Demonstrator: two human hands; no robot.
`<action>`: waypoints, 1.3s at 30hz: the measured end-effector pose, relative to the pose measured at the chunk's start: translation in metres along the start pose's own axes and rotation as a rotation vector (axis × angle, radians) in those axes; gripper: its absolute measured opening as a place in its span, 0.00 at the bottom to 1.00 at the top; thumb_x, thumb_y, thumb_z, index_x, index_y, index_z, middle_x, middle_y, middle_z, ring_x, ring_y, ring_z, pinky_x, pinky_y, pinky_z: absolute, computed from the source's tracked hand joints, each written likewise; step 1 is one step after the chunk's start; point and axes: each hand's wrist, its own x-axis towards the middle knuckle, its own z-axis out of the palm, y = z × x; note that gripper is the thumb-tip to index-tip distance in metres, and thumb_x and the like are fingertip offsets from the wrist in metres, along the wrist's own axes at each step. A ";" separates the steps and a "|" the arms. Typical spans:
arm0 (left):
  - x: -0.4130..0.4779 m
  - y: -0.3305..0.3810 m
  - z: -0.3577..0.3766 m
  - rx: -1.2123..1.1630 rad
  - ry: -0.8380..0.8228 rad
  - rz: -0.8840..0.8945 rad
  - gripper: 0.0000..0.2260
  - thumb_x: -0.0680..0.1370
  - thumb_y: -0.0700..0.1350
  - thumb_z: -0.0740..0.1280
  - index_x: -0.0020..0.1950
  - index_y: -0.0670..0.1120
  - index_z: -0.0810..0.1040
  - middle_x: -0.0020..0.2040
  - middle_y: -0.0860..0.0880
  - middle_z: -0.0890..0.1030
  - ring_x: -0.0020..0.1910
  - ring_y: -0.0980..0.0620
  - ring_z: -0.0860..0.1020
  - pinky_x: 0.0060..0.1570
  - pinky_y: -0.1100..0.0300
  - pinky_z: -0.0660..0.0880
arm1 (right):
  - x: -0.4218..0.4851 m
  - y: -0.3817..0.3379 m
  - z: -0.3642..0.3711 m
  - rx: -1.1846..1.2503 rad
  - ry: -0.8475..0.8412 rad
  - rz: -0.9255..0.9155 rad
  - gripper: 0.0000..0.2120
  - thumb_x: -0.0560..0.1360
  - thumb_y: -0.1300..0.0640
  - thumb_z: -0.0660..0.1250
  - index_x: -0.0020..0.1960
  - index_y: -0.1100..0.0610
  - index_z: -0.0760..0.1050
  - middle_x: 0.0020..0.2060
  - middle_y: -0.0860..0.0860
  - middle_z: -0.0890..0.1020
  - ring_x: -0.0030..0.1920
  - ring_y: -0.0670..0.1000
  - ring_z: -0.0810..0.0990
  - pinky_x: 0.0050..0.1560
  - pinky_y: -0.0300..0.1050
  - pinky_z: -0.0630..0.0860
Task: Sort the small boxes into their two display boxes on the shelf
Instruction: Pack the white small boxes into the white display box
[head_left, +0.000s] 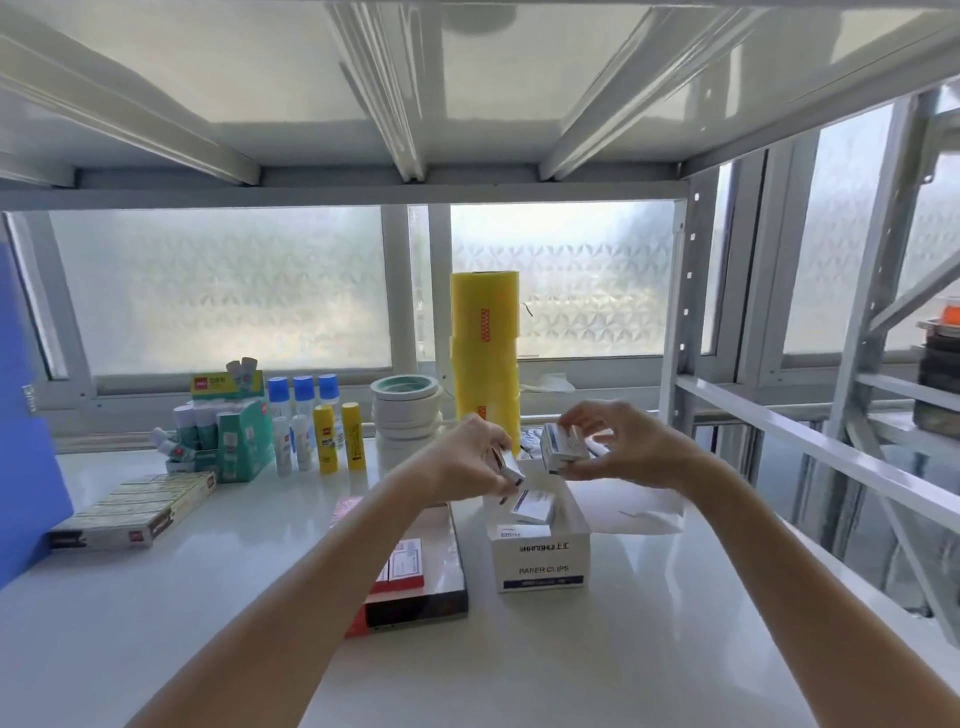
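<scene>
Left hand (470, 457) grips a dark small box (511, 467); right hand (618, 441) pinches a white small box (563, 448); best lower each squarely into its matching display box (540, 558).

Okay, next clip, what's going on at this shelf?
A person is sorting small stationery boxes on a white shelf. The left hand holds a small dark-edged box, and the right hand holds a small white box with blue print, both above the open white display box labelled PAPER CLIPS. That box already holds a few small white boxes. A dark, flat display box with red-and-white small boxes lies just left of it.
</scene>
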 end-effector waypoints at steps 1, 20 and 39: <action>0.002 0.002 0.003 0.015 -0.022 -0.011 0.25 0.70 0.43 0.76 0.65 0.40 0.76 0.59 0.42 0.76 0.54 0.51 0.74 0.52 0.62 0.69 | -0.001 -0.001 0.002 0.017 0.010 -0.005 0.25 0.63 0.56 0.79 0.58 0.55 0.78 0.47 0.49 0.81 0.53 0.49 0.79 0.61 0.47 0.75; 0.024 0.022 0.007 0.679 -0.066 0.045 0.27 0.71 0.32 0.67 0.66 0.47 0.63 0.54 0.45 0.78 0.58 0.44 0.72 0.66 0.48 0.60 | 0.000 0.005 0.023 -0.022 -0.057 0.022 0.24 0.62 0.54 0.78 0.57 0.50 0.79 0.48 0.54 0.82 0.51 0.54 0.79 0.59 0.54 0.76; 0.014 0.004 0.024 0.226 -0.204 -0.070 0.34 0.71 0.40 0.73 0.71 0.52 0.61 0.62 0.48 0.81 0.65 0.46 0.74 0.67 0.46 0.68 | -0.002 0.008 0.024 0.055 -0.018 0.019 0.25 0.62 0.57 0.79 0.58 0.54 0.79 0.52 0.53 0.82 0.53 0.54 0.80 0.59 0.53 0.77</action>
